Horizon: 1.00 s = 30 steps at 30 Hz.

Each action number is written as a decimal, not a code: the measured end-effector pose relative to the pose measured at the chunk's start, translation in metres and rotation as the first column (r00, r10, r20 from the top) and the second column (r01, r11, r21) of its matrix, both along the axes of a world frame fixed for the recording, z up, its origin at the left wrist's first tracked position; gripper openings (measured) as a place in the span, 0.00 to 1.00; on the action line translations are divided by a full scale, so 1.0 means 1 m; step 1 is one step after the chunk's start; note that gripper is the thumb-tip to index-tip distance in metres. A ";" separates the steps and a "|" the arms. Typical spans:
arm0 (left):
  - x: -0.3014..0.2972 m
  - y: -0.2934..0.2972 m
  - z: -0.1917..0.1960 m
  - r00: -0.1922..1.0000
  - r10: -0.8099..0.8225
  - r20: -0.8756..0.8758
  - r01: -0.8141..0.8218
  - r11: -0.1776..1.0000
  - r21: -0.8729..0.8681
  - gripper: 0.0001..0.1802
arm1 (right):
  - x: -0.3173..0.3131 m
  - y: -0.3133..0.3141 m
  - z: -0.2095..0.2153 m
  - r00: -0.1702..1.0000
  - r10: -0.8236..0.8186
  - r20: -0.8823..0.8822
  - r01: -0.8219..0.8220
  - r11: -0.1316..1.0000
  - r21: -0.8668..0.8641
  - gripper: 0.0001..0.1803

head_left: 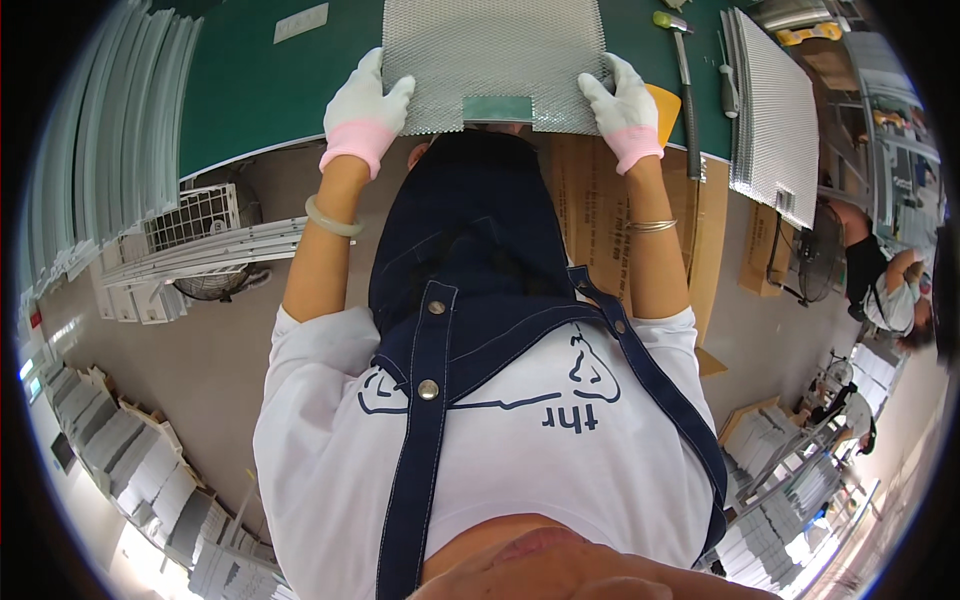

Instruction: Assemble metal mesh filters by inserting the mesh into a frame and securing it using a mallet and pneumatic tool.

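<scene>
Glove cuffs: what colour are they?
Pink, on white gloves: left hand, right hand. Head view.

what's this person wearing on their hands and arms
Both the left hand and the right hand wear white knit gloves with pink cuffs. The left wrist carries a pale green bangle, the right a thin silver-coloured bracelet. Forearms are bare below short white T-shirt sleeves.

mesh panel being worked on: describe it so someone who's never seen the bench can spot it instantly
Start at the green bench top at the top of the view. At its near edge lies a flat silver mesh sheet, gripped at its lower corners by the gloved left hand and right hand. Unlike the stack of mesh sheets to the right, it lies alone and has a small green tab at its near edge.
</scene>
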<state>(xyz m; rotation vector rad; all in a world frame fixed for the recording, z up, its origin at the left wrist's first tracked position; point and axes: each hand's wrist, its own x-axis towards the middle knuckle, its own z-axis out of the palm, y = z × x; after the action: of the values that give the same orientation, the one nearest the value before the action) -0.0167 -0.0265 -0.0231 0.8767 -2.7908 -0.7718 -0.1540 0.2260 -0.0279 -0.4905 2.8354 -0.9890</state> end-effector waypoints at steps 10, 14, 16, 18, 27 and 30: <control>0.003 0.002 0.004 0.999 -0.024 0.027 0.025 0.999 -0.029 0.30 | 0.006 0.000 0.000 0.995 0.064 -0.079 -0.057 0.994 0.092 0.30; 0.001 0.009 0.011 0.989 -0.064 0.135 0.076 0.993 -0.088 0.28 | 0.012 0.002 0.012 0.999 0.034 -0.010 -0.032 0.992 0.126 0.29; 0.001 0.009 0.014 0.987 -0.029 0.159 0.042 0.995 -0.085 0.29 | 0.009 0.002 0.005 0.999 0.045 -0.030 -0.040 0.991 0.128 0.30; 0.000 0.013 0.019 0.982 -0.005 0.188 0.019 0.997 -0.073 0.31 | 0.009 0.002 0.003 0.996 0.054 -0.075 -0.044 0.989 0.138 0.31; 0.001 0.013 0.002 0.969 -0.224 -0.108 0.117 0.793 -0.597 0.16 | 0.023 -0.018 0.034 0.872 0.084 -0.482 0.161 0.881 0.444 0.28; -0.007 0.016 0.005 0.953 -0.294 -0.072 0.177 0.734 -0.656 0.12 | 0.027 -0.015 0.021 0.795 0.421 -0.436 -0.220 0.871 0.440 0.15</control>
<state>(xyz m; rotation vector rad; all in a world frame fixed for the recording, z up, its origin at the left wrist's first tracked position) -0.0237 -0.0103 -0.0179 0.3068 -2.7200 0.1314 -0.1267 0.2107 -0.0073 -1.3219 3.0999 -0.2585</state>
